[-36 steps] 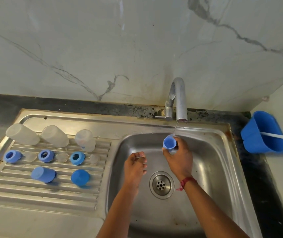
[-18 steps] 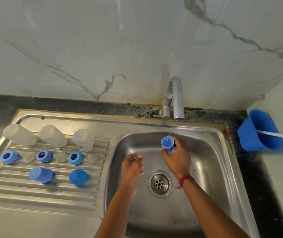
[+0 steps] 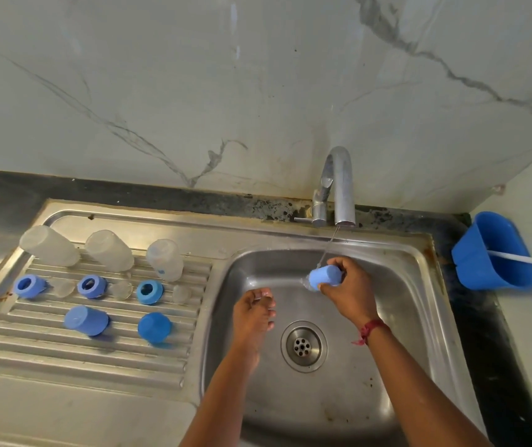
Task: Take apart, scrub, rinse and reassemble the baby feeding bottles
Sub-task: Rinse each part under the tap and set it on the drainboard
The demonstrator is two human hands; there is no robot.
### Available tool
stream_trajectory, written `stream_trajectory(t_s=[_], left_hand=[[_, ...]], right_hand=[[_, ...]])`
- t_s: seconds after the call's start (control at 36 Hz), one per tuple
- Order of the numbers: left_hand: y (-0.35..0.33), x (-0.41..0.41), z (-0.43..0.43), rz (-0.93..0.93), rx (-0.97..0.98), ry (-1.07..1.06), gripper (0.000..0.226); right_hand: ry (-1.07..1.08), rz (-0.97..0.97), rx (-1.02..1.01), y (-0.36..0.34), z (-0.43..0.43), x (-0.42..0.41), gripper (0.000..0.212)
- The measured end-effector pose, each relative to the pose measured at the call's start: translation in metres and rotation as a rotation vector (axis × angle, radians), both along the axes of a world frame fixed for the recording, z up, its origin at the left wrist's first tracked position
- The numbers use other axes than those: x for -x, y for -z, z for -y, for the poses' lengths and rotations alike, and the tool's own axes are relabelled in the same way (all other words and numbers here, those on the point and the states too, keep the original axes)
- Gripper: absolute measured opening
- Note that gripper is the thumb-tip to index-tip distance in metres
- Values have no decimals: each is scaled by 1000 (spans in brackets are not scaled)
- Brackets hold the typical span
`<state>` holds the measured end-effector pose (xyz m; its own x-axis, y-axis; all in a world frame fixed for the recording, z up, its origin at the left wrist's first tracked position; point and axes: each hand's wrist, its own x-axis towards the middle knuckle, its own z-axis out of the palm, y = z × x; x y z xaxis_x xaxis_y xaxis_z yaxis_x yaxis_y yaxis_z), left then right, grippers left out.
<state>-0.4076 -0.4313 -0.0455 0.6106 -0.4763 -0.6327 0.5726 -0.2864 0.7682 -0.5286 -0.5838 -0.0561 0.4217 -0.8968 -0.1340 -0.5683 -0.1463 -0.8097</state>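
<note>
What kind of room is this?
Most likely a kitchen: a steel sink with a tap running, a ribbed draining board holding baby bottle parts, and a marble-look wall behind.

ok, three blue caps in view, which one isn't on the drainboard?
The blue cap in the right hand, held under the tap stream over the sink. The other two caps sit on the drainboard.

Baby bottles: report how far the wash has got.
Done, by the look of it: three clear bottle bodies stand upside down on the drainboard, with three blue collar rings, three clear teats and two blue caps. In hand: the right hand holds the third cap under the tap's stream. Left: reassembly.
</note>
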Motion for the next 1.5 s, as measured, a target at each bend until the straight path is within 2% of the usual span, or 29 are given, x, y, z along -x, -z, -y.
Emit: stream_trajectory(t_s=[0.14,0.31,0.5,0.64,0.83,1.0,1.06,1.11,1.14,1.31,1.5], left_hand=[[-3,4,0,3,13,12,18],[-6,4,0,16,14,36,17],[-8,-1,-3,13,15,32,17],[-15,-3,-4,-1,44,8,18],[-23,-2,-22,41,19,124,5],[-33,6,-50,72,-11,176,5],[-39,11,-61,80,-16,173,5],[-45,16,-71,86,-13,173,9],[-48,18,-76,87,-12,176,11],[-68,19,-106,96,25,177,9],[-98,-12,-137,117,209,-105,12]], right_hand=[[-81,13,23,-13,0,-6,56],[-160,-13,22,-27,1,-20,59],[-108,119,40,-35,-6,-21,58],[35,303,-131,-36,-20,-8,49],[21,148,-249,-28,-40,24,37],[48,466,-555,-50,-65,42,28],[58,340,-475,-46,-76,44,26],[31,61,-250,-37,-86,47,31],[36,-16,-190,-35,-93,47,35],[50,129,-209,-44,-127,34,38],[-47,295,-80,-77,-162,-14,49]])
